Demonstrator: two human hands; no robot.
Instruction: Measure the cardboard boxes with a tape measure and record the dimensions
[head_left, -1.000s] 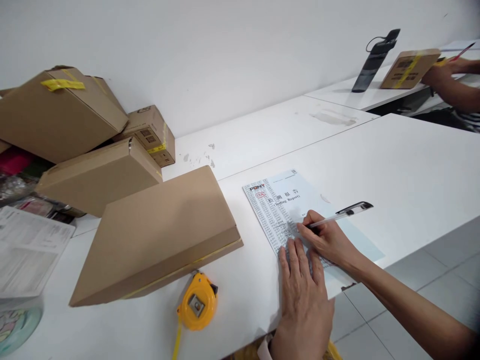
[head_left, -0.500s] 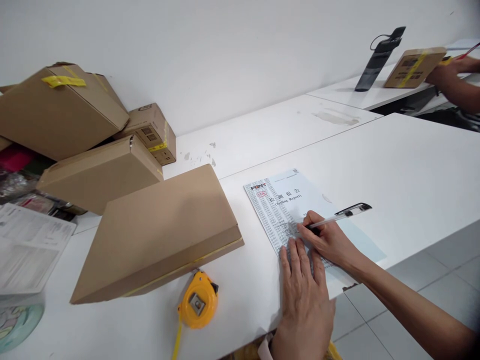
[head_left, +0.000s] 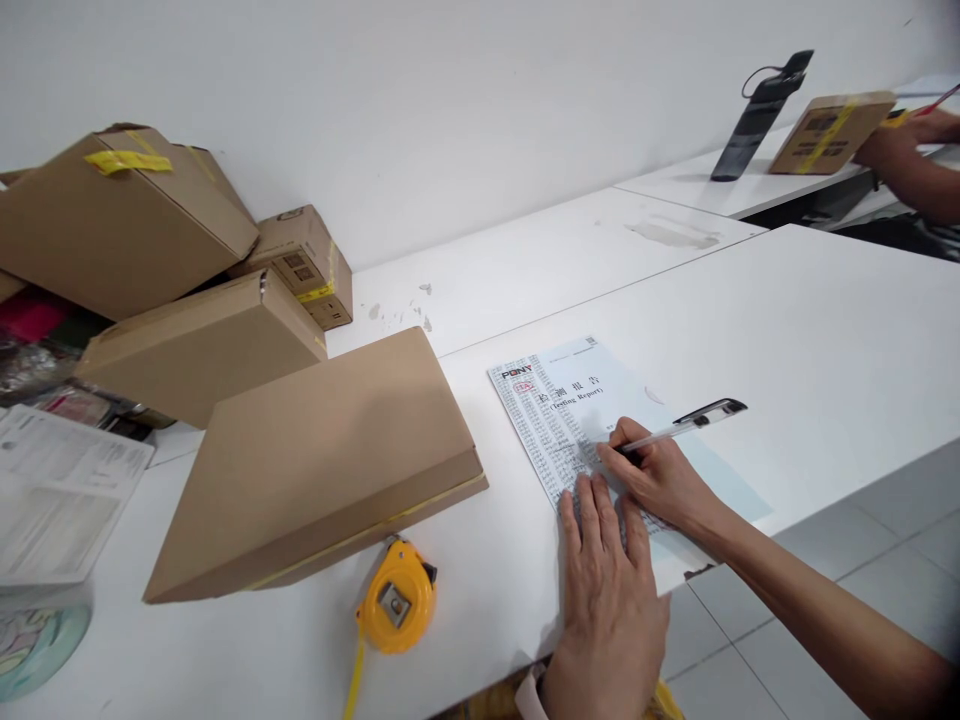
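A pale blue printed booklet (head_left: pixel 570 365), headed "Testing Report", lies on the white table (head_left: pixel 810 330) near its front edge. My right hand (head_left: pixel 664 480) grips a clear pen (head_left: pixel 679 428) with a dark cap on its upper end; the fingers hide its tip, low over the cover. Flat across the booklet's lower left part rests my left hand (head_left: pixel 607 590), fingers stretched out. To the left are a flat cardboard box (head_left: pixel 322 450) and a yellow tape measure (head_left: pixel 397 597) with some of its blade pulled out.
Several cardboard boxes (head_left: pixel 127 230) are piled at the back left, above a printed sheet (head_left: pixel 67 490) and a greenish clear container (head_left: pixel 45 650). A dark water bottle (head_left: pixel 757 120) and a taped box (head_left: pixel 832 135) stand far right, beside another person's arm (head_left: pixel 915 165).
My right hand and the pen have shifted very slightly to the right over the booklet. My left hand stays in place.
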